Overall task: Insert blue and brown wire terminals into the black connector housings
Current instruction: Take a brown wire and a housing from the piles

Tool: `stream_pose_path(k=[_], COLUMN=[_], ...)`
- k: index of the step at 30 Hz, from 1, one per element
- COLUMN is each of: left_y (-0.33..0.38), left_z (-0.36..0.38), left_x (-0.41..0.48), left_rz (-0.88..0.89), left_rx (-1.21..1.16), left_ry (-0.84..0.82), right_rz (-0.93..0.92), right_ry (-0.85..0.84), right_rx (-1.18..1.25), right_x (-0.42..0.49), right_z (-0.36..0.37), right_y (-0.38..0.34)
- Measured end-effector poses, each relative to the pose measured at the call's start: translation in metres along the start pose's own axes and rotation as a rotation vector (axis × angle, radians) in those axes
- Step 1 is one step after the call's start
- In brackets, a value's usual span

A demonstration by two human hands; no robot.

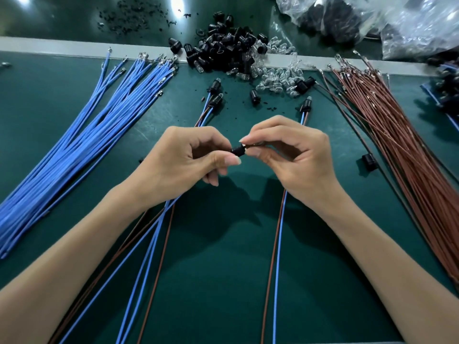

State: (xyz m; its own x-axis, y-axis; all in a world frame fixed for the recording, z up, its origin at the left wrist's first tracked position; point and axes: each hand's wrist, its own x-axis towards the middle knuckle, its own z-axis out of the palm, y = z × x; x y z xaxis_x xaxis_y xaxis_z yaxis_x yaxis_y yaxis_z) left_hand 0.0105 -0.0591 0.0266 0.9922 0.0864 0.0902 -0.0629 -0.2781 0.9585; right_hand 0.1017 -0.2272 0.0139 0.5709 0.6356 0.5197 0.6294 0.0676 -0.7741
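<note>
My left hand (178,160) pinches a small black connector housing (238,150) between thumb and forefinger above the green mat. My right hand (298,160) pinches a small shiny part (249,145) at the housing's right end; what it is stays hidden by the fingertips. Loose blue wires (87,135) fan out on the left, and brown wires (397,145) lie on the right. Blue and brown wire pairs run under both hands toward me.
A pile of black housings (228,50) and clear glass bulbs (280,78) lies at the back centre. Finished housings with wires (214,95) lie just beyond my hands. One loose housing (368,161) sits by the brown wires. Plastic bags (372,18) fill the back right.
</note>
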Motion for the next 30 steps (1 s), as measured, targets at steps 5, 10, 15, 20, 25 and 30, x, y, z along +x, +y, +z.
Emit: stream_pose_path(k=[5,10,15,20,25,30], left_y=[0.002,0.002,0.005,0.005,0.006,0.005], left_z=[0.002,-0.003,-0.003,-0.004,-0.008,-0.006], left_x=[0.002,0.004,0.002,0.002,0.003,0.003], left_rz=[-0.061,-0.135,-0.136,-0.157,-0.151,-0.155], left_rx=[-0.069,0.016,-0.032,-0.040,0.024,0.125], left_ry=[0.005,-0.084,-0.185,-0.310,-0.297,-0.264], right_rz=[0.021,0.029,0.065,-0.106,-0.123,-0.030], right_ry=[0.032,0.028,-0.063,-0.166,-0.144,-0.171], right_rx=[0.013,-0.041,0.015,-0.153,-0.184,-0.153], right_x=[-0.001,0.000,-0.003,-0.002,-0.001,-0.004], right_z=[0.001,0.001,-0.002,0.003,0.000,-0.002], right_y=[0.002,0.002,0.000,0.000,0.001,0.003])
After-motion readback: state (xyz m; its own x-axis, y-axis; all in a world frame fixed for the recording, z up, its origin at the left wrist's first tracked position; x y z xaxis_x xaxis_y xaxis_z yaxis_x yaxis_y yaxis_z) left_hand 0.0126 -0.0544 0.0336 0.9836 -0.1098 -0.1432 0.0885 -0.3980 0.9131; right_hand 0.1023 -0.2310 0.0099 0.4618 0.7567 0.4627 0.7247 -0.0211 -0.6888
